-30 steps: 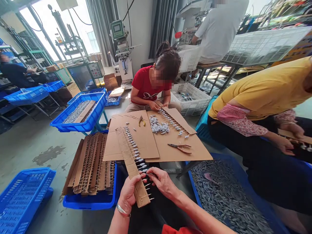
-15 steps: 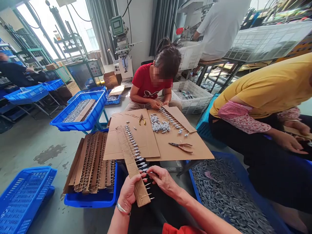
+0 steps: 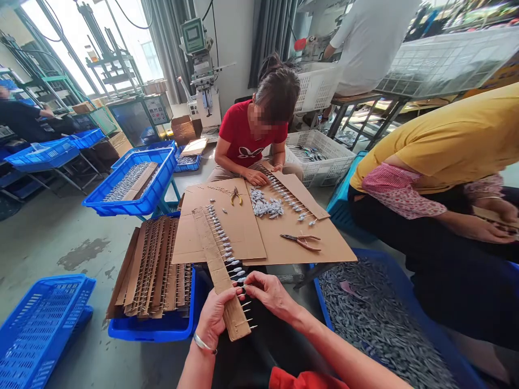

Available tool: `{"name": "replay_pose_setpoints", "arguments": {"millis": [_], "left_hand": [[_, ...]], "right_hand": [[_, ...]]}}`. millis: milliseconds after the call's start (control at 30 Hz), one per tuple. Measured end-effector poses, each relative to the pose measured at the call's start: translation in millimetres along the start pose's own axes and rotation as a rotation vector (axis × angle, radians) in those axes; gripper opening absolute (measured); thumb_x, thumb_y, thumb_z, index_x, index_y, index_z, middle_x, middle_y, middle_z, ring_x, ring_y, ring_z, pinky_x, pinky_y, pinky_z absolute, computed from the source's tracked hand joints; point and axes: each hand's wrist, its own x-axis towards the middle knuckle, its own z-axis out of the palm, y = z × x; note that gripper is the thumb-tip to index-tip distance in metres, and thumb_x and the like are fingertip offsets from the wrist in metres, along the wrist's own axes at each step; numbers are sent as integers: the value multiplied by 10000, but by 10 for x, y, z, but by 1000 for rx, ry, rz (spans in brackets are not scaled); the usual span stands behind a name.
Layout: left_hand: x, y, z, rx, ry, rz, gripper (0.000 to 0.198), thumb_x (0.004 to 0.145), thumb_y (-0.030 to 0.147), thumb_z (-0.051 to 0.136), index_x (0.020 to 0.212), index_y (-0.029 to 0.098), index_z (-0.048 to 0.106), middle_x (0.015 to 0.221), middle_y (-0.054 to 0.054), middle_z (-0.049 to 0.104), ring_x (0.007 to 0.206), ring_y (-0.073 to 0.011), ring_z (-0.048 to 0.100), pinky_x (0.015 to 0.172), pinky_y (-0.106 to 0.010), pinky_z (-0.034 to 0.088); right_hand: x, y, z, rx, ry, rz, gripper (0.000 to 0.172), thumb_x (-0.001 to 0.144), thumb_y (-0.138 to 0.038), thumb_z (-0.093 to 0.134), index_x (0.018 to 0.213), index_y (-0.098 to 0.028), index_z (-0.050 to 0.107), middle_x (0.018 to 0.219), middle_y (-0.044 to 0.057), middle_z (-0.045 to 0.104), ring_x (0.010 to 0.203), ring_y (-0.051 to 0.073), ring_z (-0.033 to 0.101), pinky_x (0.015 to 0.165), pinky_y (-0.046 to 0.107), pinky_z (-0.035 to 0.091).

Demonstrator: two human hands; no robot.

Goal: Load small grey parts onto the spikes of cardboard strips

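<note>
My left hand is closed round the lower part of a long cardboard strip. Thin pins stick out along its right edge. Small grey, spindle-shaped pieces sit on the upper pins, while several pins near the bottom end are bare. Beside my left fingertips, my right hand pinches at one of the pins; what lies between its fingertips is mostly hidden. The strip's far end rests on a cardboard-covered table.
Pliers with yellow handles, a second pair and a pile of grey pieces lie on the table. A co-worker in red handles another strip opposite. Blue crates hold strips at left, and grey pieces fill a bin at right.
My right fingertips have shifted slightly along the pin beside the strip. My left hand keeps its hold. Across the table, the co-worker's hand has moved left over the other strip.
</note>
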Motion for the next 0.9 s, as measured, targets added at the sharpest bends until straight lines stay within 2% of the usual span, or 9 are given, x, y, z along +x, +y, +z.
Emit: {"name": "replay_pose_setpoints", "arguments": {"millis": [133, 300, 533, 733, 900], "left_hand": [[22, -47, 32, 40, 56, 78, 404, 596, 181, 889, 934, 113, 679, 785, -65, 748, 666, -204, 707, 639, -306, 560], [2, -36, 84, 89, 108, 169, 377, 582, 142, 852, 906, 130, 661, 791, -57, 740, 653, -209, 697, 651, -328, 560], [7, -5, 93, 111, 95, 164, 334, 574, 108, 793, 882, 135, 664, 733, -33, 721, 582, -167, 642, 628, -316, 537], [5, -28, 83, 107, 99, 159, 325, 556, 120, 793, 848, 141, 653, 704, -21, 707, 549, -155, 629, 597, -297, 515], [1, -27, 99, 95, 87, 182, 339, 554, 117, 788, 866, 132, 657, 748, -36, 723, 570, -156, 634, 597, -291, 520]], "right_hand": [[-8, 27, -9, -42, 26, -22, 151, 856, -330, 621, 840, -187, 664, 748, -3, 664, 691, 156, 600, 659, 260, 474], [-5, 75, 10, -22, 25, -14, 163, 869, -337, 614, 866, -184, 672, 756, 4, 667, 692, 157, 605, 660, 266, 492], [-3, 78, 68, 23, 20, 32, 151, 843, -337, 639, 798, -193, 649, 709, -3, 657, 643, 155, 618, 630, 268, 497], [5, 52, 118, 115, 24, 72, 208, 802, -389, 696, 753, -190, 663, 692, 0, 665, 627, 161, 626, 623, 280, 510], [15, 39, 143, 169, 9, 102, 200, 793, -366, 708, 754, -175, 663, 675, -2, 663, 606, 154, 620, 606, 278, 506]]}}
